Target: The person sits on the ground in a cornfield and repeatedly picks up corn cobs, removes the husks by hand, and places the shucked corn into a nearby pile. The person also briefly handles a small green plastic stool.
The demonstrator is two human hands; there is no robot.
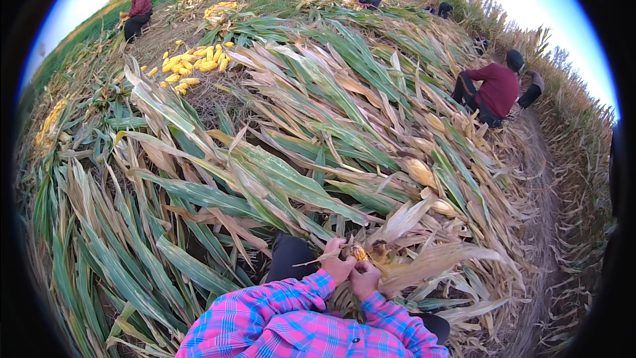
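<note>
Close in front of my body, a small ear of corn (358, 252) shows its yellow-orange kernels between my two hands. My left hand (336, 262) curls around its left side, with a thin strip of dry husk sticking out leftward. From below, my right hand (365, 278) pinches the ear near its lower end. The fingers hide most of the ear's base. Pale dry husks (437, 264) spread out just right of my right hand. Cut corn stalks with long green and tan leaves (278, 174) lie in front of me, and ears still in husk (420, 173) rest among them.
Husked yellow ears form a pile (191, 64) ahead to the left, with another heap (218, 9) beyond. A person in a dark red top (497, 87) sits at the right; another person (138, 12) sits far left. Standing corn (581, 159) borders a dirt track (539, 199).
</note>
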